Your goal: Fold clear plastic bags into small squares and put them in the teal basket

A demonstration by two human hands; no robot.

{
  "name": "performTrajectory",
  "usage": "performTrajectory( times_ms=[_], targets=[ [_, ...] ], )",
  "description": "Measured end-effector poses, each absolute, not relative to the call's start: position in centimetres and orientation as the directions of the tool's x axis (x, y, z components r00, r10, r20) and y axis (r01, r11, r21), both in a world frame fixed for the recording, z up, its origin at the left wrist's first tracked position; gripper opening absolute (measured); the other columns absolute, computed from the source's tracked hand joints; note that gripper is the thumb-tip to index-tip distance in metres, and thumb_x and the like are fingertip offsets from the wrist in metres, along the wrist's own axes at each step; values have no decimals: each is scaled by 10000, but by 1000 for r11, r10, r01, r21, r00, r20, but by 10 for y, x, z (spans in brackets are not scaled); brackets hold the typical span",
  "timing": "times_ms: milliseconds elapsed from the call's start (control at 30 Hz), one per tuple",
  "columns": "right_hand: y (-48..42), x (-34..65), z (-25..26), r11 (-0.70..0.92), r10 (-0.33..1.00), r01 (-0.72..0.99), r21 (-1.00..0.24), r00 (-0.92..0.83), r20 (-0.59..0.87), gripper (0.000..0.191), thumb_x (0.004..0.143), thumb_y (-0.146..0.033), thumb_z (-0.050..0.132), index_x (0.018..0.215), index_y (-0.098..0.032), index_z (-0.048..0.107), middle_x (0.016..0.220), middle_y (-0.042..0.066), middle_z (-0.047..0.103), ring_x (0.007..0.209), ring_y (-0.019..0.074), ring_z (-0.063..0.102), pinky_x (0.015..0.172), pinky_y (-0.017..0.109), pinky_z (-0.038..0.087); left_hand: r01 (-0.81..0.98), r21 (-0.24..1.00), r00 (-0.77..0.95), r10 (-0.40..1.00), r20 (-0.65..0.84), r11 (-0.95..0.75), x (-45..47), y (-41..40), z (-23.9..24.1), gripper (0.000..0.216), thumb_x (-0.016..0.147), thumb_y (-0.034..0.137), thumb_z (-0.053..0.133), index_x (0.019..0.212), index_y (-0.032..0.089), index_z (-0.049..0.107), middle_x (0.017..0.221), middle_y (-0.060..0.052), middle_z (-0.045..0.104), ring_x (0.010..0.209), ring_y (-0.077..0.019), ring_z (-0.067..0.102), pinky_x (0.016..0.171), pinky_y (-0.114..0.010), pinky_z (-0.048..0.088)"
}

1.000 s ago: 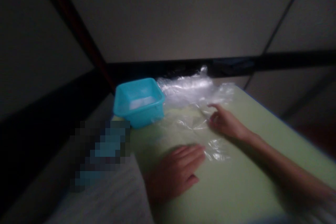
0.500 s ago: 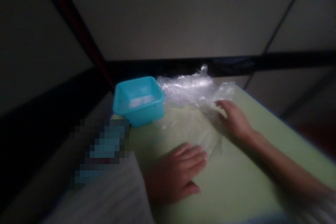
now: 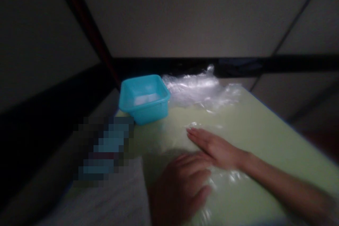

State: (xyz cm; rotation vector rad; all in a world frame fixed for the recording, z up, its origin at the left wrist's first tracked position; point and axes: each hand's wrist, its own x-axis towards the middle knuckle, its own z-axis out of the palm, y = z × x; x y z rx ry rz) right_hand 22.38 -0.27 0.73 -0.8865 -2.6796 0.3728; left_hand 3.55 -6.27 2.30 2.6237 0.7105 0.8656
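My right hand (image 3: 213,147) lies flat, fingers stretched out, on a clear plastic sheet (image 3: 227,178) on the pale green table (image 3: 265,127). My left hand (image 3: 181,187) rests beside it, fingers spread and blurred, touching the same sheet's near edge. A heap of crumpled clear plastic bags (image 3: 200,90) lies at the table's far edge, apart from both hands. A turquoise square tub (image 3: 144,99) stands to the left of the heap.
A pixelated dark and blue patch (image 3: 104,148) sits left of the table. Light grey cloth (image 3: 116,197) covers the near left. A dark rail (image 3: 238,65) runs behind the table, with a pale wall above it.
My right hand has drawn back from the plastic heap toward me and now lies flat on a sheet. My left hand has shifted slightly nearer. The view has moved a little.
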Motion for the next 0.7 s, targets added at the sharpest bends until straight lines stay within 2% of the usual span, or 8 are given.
performTrajectory(
  times_ms=[100, 167, 267, 467, 700],
  targets=[
    [-2, 225, 12, 772, 603, 506, -384, -774, 194, 543, 893, -368, 480, 1356, -101, 384, 1412, 172, 382, 1319, 239, 326, 1082, 412, 299, 529, 489, 479, 719, 503, -694, 25, -34, 21, 191, 820, 165, 477, 951, 174, 615, 1026, -66, 659, 984, -205, 588, 899, -357, 449],
    [-1, 226, 15, 778, 585, 474, -413, -785, 203, 510, 880, -363, 506, 1307, -94, 433, 1387, 180, 411, 1302, 239, 350, 1062, 406, 331, 592, 544, 355, 799, 486, -594, 16, -11, 15, 217, 776, 134, 493, 965, 157, 596, 1011, -83, 651, 967, -212, 590, 890, -375, 458],
    [-2, 226, 19, 832, 480, 364, -418, -851, 215, 477, 881, -353, 507, 1272, -84, 456, 1377, 190, 412, 1298, 239, 349, 1049, 406, 348, 647, 582, 259, 860, 439, -492, 5, 15, 4, 217, 744, 126, 515, 948, 160, 582, 995, -77, 641, 965, -215, 587, 901, -389, 445],
    [-4, 221, 17, 924, 285, 176, -339, -908, 306, 389, 892, -304, 498, 1199, -65, 515, 1225, 197, 535, 1249, 233, 406, 1018, 392, 385, 614, 633, 311, 882, 354, -471, 6, 17, -7, 151, 715, 147, 593, 865, 165, 592, 877, -45, 603, 868, -200, 561, 812, -353, 454],
    [-4, 220, 15, 941, 226, 123, -316, -922, 314, 301, 902, -276, 467, 1121, -90, 557, 1163, 152, 570, 1192, 219, 451, 984, 381, 419, 489, 764, 339, 898, 280, -422, 13, 13, -5, 113, 664, 57, 553, 666, 166, 521, 701, 8, 539, 718, -155, 523, 670, -265, 418]
  ],
)
